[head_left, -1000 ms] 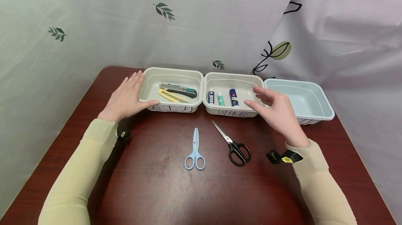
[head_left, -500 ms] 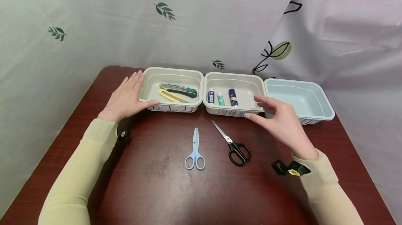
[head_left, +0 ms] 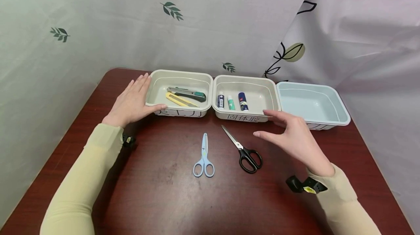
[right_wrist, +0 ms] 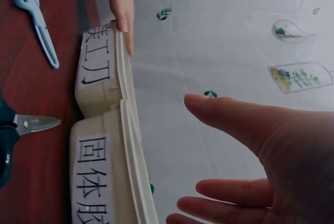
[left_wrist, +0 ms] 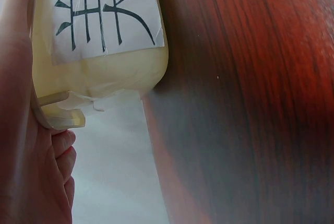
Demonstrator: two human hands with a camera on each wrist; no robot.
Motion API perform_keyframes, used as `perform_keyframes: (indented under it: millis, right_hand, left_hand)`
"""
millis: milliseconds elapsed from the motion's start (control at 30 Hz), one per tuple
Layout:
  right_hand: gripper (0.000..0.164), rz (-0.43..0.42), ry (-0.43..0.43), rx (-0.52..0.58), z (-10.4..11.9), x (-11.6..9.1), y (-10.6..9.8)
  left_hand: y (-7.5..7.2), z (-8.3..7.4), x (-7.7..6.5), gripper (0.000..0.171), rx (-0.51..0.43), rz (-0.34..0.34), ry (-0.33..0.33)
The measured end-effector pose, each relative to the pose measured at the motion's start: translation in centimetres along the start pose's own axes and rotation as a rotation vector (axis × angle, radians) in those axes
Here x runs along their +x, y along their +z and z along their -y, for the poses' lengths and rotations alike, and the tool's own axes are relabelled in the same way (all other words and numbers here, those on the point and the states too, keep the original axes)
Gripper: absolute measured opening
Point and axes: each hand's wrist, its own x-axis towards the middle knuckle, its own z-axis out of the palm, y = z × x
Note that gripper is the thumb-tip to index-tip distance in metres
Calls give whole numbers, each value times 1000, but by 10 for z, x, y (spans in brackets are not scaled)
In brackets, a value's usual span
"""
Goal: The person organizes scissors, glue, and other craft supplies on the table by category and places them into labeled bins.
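My left hand point(head_left: 129, 101) rests on the left corner of a cream bin point(head_left: 183, 73), fingers straight along its side and thumb at the front rim. In that bin lie a yellow utility knife point(head_left: 177, 99) and dark-and-green ones point(head_left: 193, 95). My right hand point(head_left: 295, 136), holding nothing, hovers by the front right corner of the middle cream bin point(head_left: 244, 78), thumb and fingers spread apart. Several glue sticks point(head_left: 243, 101) lie in this middle bin. On the table in front are light blue scissors point(head_left: 205, 153) and black-handled scissors point(head_left: 242, 150), blades pointing away from me.
A pale blue bin point(head_left: 315, 100) stands at the right end of the row, with nothing visible inside. Labels with dark characters point(right_wrist: 93, 174) face the front of the bins. Behind the dark red table point(head_left: 164, 198) hangs a pale leaf-patterned cloth point(head_left: 197, 27).
My right hand has drawn back from over the middle bin toward me, past its front rim. The left hand, bins and both scissors have stayed in place.
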Motion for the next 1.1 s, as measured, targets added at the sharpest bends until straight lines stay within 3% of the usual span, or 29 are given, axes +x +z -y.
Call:
perform_keyframes:
  millis: [267, 567, 1100]
  right_hand:
    - [70, 38, -36, -61, -12, -8, 14]
    - [73, 158, -51, -73, -27, -17, 43]
    - [68, 200, -115, -50, -30, -30, 67]
  left_hand:
    - [0, 0, 0, 116, 2, 2, -2]
    - [0, 0, 0, 116, -3, 4, 3]
    - [-1, -2, -1, 116, -6, 5, 3]
